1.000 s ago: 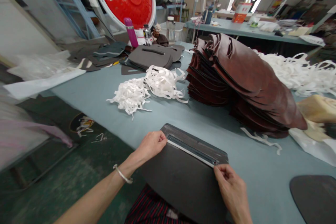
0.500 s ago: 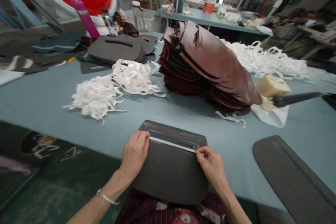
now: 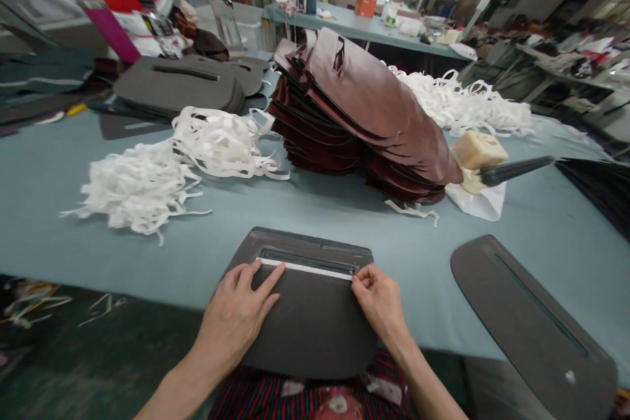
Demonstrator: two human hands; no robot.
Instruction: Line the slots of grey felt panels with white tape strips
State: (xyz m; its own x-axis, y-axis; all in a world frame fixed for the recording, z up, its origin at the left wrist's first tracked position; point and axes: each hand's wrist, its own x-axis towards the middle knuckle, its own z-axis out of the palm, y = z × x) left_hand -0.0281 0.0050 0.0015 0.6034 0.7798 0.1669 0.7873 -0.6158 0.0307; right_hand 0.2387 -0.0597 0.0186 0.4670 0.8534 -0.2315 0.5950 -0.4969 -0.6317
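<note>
A dark grey panel (image 3: 315, 325) with rounded corners lies at the table's front edge, its near end over my lap. Along the lower side of the long slot near its far edge runs a narrow white strip (image 3: 312, 269). My left hand (image 3: 236, 308) rests on the panel with fingers spread, two fingertips touching the strip's left part. At the strip's right end, my right hand (image 3: 381, 298) has thumb and forefinger pinched together on it. A second grey slotted panel (image 3: 522, 308) lies to the right, apart from both hands.
Beyond the panel stands a tall stack of brown leather pieces (image 3: 374, 98). Loose white strips (image 3: 138, 187) lie in piles to its left and behind it. A yellowish block (image 3: 477, 149) and a black-handled tool (image 3: 516, 170) sit at right. More grey panels (image 3: 172, 88) are stacked at back left.
My left hand has gone from a pinch at the strip's left end to spread fingers laid on panel and strip. The right hand keeps its pinch. The camera view has shifted rightward.
</note>
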